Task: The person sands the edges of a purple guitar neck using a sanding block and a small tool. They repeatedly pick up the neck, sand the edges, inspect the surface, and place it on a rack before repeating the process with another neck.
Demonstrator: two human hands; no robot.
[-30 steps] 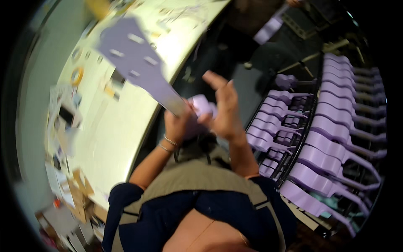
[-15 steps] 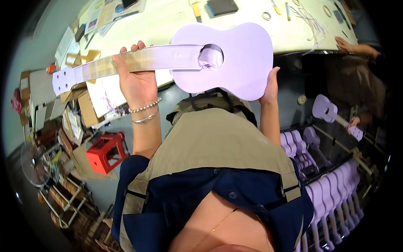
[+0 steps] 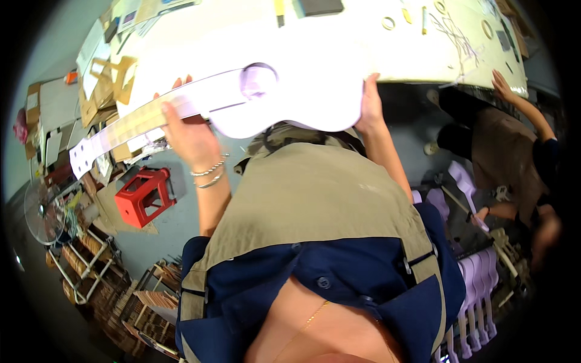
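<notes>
A pale purple ukulele [image 3: 302,100] without strings lies level across both hands in front of my apron, at the table edge. My left hand [image 3: 195,138] wraps round its neck from below, thumb on the near side and fingertips showing beyond. Tan tape-like covering shows along the fingerboard, and the headstock [image 3: 82,158] points to the lower left. My right hand [image 3: 371,106] holds the rounded bottom end of the body at the right. Strong light washes out much of the soundboard; the dark-edged sound hole [image 3: 259,81] still shows.
Along the back runs a pale worktable [image 3: 200,36] with a dark block [image 3: 322,6], a tape roll [image 3: 388,23] and thin purple strips. A red stool [image 3: 144,195] stands at left. At right a co-worker [image 3: 505,139] holds another ukulele [image 3: 463,181] beside racked purple ukuleles [image 3: 478,275].
The ukulele has shifted left and tilted, its headstock end lower, and its body has come into brighter light. Both hands keep hold. The co-worker's ukulele has turned and lowered.
</notes>
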